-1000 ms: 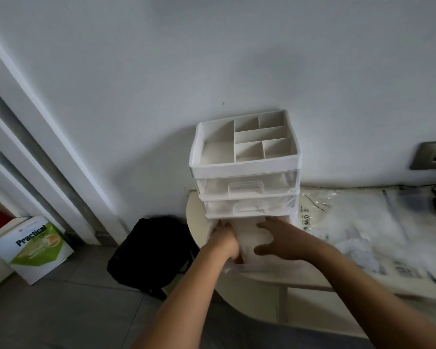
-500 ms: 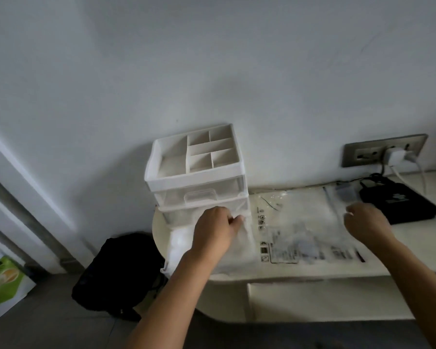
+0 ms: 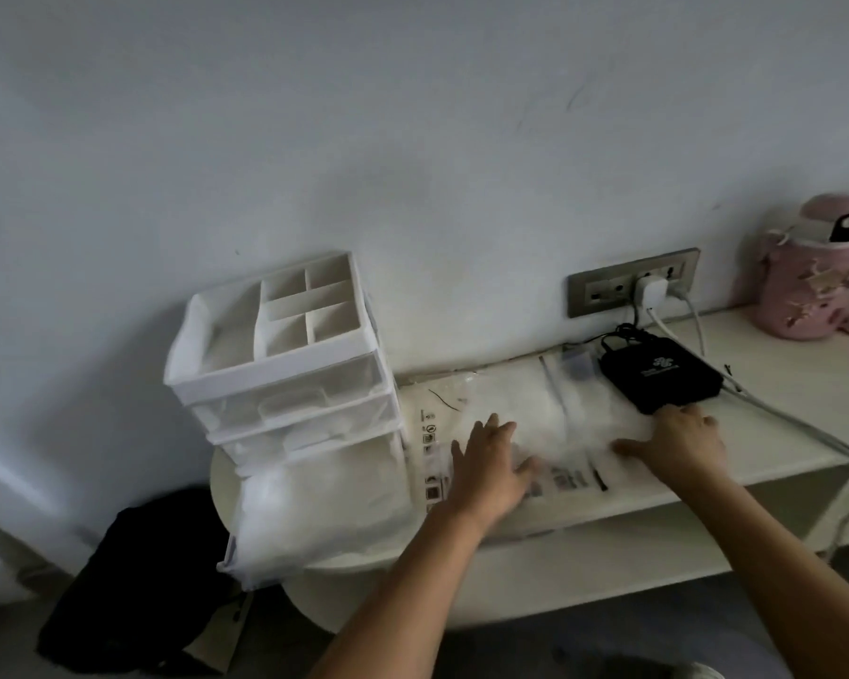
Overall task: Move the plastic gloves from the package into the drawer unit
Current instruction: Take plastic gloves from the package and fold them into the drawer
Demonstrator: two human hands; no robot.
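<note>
Both hands rest on the package, left hand fingers spread, right hand fingers loosely apart.

The package lies on the bench hemmed between the drawer unit at its left edge and the black box with trailing cables at its right rear, leaving open approach only from above and the near edge.

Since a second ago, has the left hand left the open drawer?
Yes. The left hand went right, away from the drawer unit, and now lies flat on the glove package.
</note>
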